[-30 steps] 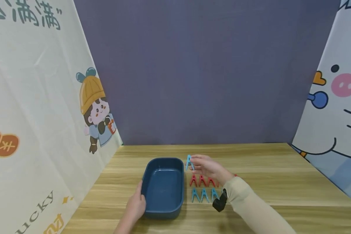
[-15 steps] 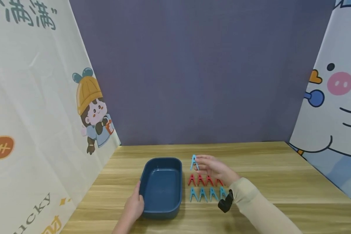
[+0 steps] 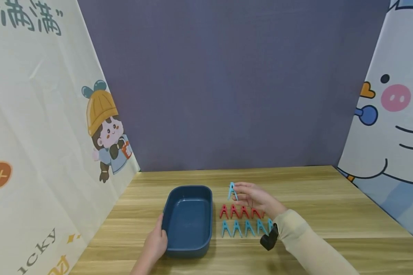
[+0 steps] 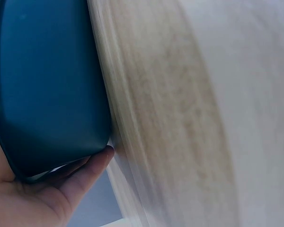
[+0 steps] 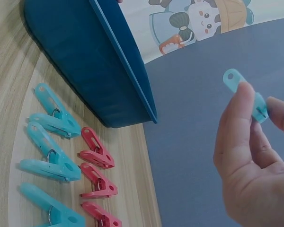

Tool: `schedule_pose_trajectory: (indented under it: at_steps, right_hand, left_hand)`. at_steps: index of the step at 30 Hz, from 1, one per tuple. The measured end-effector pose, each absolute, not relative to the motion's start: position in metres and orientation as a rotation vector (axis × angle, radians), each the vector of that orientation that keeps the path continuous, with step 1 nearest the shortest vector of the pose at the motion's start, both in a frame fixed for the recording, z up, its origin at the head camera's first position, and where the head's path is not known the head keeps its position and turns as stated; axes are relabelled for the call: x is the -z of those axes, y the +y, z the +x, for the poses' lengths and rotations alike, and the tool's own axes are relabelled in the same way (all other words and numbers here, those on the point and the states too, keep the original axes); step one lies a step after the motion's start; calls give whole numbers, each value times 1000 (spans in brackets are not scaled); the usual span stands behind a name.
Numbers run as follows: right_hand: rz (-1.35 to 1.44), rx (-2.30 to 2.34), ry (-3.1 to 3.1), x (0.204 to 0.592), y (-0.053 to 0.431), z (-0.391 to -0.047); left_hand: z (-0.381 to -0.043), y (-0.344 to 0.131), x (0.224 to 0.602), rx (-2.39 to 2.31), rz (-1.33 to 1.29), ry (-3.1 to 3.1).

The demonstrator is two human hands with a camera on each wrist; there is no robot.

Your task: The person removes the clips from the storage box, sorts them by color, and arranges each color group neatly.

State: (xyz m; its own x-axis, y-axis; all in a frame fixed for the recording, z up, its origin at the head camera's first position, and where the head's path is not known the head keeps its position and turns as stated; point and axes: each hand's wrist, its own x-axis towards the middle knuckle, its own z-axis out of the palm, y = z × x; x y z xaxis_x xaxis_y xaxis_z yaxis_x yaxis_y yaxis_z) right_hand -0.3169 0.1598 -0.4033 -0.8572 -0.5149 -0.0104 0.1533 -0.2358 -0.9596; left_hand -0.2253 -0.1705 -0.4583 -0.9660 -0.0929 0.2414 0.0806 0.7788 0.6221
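My left hand (image 3: 156, 242) holds the left side of a dark blue rectangular plastic bin (image 3: 188, 252), near its front corner. In the left wrist view its fingers (image 4: 87, 179) lie against the outside of the wall. Nothing lies on the bin's visible floor. To the right of the bin, my right hand (image 3: 256, 198) pinches a light blue clothespin (image 5: 233, 79) between thumb and fingertips, raised above the table. Below it stand a row of red clothespins (image 3: 224, 212) and a nearer row of blue clothespins (image 3: 226, 229); the right arm hides part of both rows.
The wooden table (image 3: 313, 214) ends at a grey-purple back panel (image 3: 234, 84). Printed cloth with cartoon figures hangs at the left (image 3: 48, 133) and right (image 3: 392, 152). A black device (image 3: 269, 238) sits at my right wrist.
My right hand, with the clothespin, has moved a little to the right, away from the bin. The left hand stays on the bin. The whole head view has shifted slightly left.
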Motion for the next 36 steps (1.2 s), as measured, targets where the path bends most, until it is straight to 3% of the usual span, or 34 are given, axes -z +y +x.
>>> schedule_pose_trajectory:
  at_steps: [36]
  right_hand:
    - [-434,2117,1679,410,192,-309]
  left_hand:
    - [-226,-174,460,960,-41,-2727]
